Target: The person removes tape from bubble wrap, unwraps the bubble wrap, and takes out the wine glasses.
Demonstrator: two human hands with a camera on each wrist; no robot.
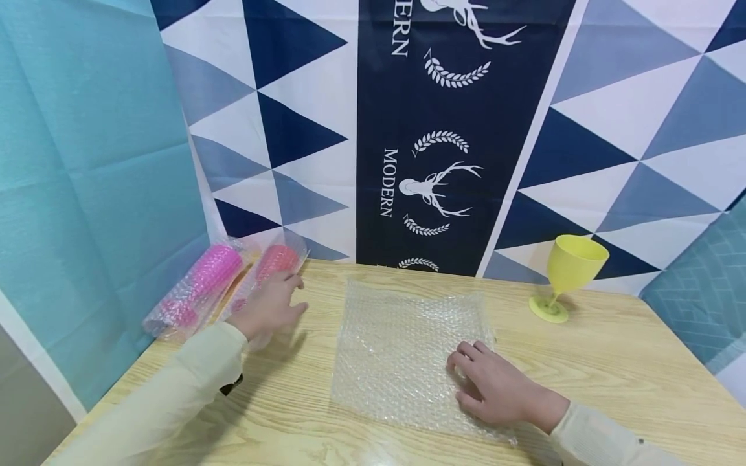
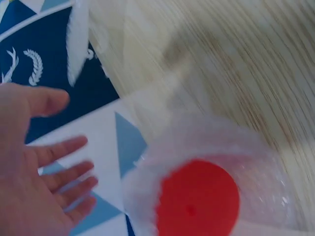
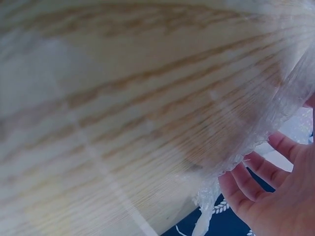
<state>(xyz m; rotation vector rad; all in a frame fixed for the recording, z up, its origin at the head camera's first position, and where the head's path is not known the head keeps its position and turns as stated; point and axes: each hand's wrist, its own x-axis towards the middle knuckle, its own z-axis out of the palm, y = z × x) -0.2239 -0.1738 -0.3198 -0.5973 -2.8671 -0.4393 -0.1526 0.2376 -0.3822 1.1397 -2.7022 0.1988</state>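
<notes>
A sheet of bubble wrap [image 1: 402, 349] lies spread on the wooden table. My right hand [image 1: 498, 388] rests at the sheet's right side with its fingers loosely bent; in the right wrist view the fingertips are right at the wrap's edge. At the left, my left hand [image 1: 272, 305] is over the near part of a red cup-shaped thing [image 1: 280, 259] in bubble wrap, partly hiding it. The left wrist view shows its round red end [image 2: 199, 201], with the hand's fingers spread and nothing between them. Beside it lies a bubble-wrapped pink goblet [image 1: 215, 266].
An unwrapped yellow goblet [image 1: 574, 265] stands upright at the back right. Something orange [image 1: 236, 285] shows between the two wrapped things. A patterned cloth [image 1: 315, 155] hangs behind the table, and a teal cloth [image 1: 105, 168] borders its left side.
</notes>
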